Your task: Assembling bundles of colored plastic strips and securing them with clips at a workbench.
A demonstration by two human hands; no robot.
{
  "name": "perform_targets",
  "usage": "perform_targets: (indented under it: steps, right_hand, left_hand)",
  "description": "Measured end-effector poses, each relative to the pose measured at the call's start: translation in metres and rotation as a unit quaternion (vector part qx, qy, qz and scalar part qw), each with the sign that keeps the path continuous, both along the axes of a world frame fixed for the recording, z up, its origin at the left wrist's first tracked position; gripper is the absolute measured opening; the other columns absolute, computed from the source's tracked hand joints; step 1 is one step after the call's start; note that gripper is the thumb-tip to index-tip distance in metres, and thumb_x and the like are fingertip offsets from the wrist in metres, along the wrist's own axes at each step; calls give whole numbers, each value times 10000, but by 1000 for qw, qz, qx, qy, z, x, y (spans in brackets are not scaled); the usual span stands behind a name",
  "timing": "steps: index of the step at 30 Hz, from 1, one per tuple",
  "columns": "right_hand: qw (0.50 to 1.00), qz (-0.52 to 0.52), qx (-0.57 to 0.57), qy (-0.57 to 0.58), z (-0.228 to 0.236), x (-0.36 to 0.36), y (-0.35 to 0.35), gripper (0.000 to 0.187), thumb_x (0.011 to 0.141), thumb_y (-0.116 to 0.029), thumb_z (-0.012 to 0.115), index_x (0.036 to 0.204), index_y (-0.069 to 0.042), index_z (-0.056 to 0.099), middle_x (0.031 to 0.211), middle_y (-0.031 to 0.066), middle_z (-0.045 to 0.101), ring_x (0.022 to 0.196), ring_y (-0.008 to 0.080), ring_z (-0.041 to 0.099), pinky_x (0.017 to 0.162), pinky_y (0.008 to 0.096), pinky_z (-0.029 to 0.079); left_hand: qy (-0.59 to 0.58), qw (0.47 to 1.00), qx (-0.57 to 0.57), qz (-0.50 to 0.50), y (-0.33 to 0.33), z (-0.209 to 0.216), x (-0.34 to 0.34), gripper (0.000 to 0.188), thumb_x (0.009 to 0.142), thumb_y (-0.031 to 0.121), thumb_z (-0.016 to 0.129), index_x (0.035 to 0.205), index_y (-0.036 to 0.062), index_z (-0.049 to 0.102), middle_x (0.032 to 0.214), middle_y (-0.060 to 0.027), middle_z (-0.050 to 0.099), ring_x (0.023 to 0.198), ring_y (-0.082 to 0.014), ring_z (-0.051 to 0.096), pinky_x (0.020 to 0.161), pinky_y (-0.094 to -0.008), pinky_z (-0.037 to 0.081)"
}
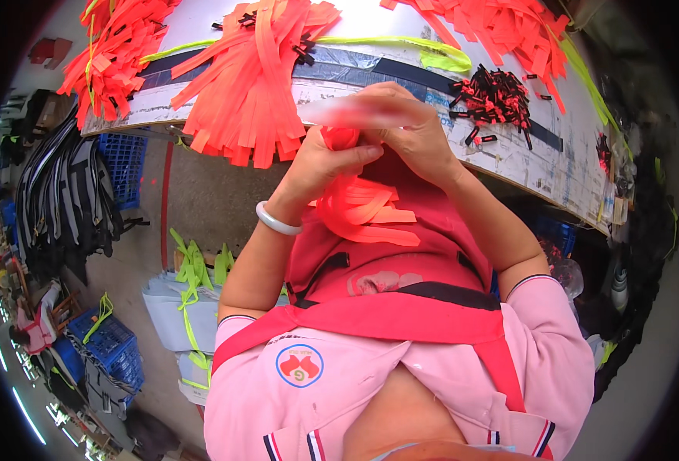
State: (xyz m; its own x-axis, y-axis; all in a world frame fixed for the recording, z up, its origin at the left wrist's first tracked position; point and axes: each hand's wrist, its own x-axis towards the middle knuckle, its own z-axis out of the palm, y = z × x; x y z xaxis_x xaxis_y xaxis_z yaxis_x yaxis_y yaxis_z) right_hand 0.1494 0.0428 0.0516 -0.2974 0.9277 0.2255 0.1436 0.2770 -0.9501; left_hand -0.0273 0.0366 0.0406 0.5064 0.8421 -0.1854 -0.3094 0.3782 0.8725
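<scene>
My left hand [328,157] is closed around a bundle of orange-red fabric strips [366,211], held in front of my apron near the table edge. The strips' loose ends hang below the fist and spread toward the right. Right beside it, my right hand [416,127] is bent over the top of the bundle. Its fingers are smeared by motion, so their grip cannot be made out. On the table to the right lies a pile of small black-and-red pieces [497,100]. A larger bunch of orange strips [243,92] drapes over the table edge at the left.
The white worktable [539,173] has a worn edge. More orange strips [501,27] lie at its far right, others [120,61] at far left. A yellow-green strap [439,55] crosses it. Blue crates [117,346] and dark strips [67,184] stand at the left.
</scene>
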Motion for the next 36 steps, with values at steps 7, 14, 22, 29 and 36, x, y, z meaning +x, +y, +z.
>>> perform_targets:
  steps: [7,14,22,29,36]
  right_hand:
    - [992,10,-19,122,-16,13,-2,118,862,-91,685,950,-25,641,879,-3,614,758,75,567,712,222,473]
    - [972,-19,-208,110,-4,16,-22,189,927,-200,623,974,-17,633,811,-5,597,664,51,545,599,198,465]
    - [973,25,-230,12,-5,24,-31,177,958,-146,544,993,11,619,737,24,597,627,67,552,588,228,475]
    - [986,31,0,-162,-13,22,-44,154,908,-120,525,921,13,601,820,212,630,798,403,609,699,433,492]
    - [879,27,-436,190,-48,20,-57,164,891,-150,537,851,0,589,697,27,543,530,106,547,455,253,487]
  left_hand:
    - [-206,964,-149,-77,3,-23,-15,265,876,172,687,1091,26,636,719,23,572,610,-70,518,574,-220,428]
    - [157,972,143,96,-17,-13,-4,220,932,183,627,1042,-7,639,779,14,601,675,-49,514,610,-201,418]
    - [186,962,179,90,-24,-18,-2,188,915,173,653,986,-2,643,808,15,608,740,-51,526,664,-209,441]
    - [229,953,198,27,-22,-18,6,149,868,108,686,823,11,582,709,-23,548,635,-88,461,570,-255,402]
    - [285,824,488,50,-33,-24,25,86,854,39,641,879,2,567,763,-124,531,655,-266,526,603,-299,437]
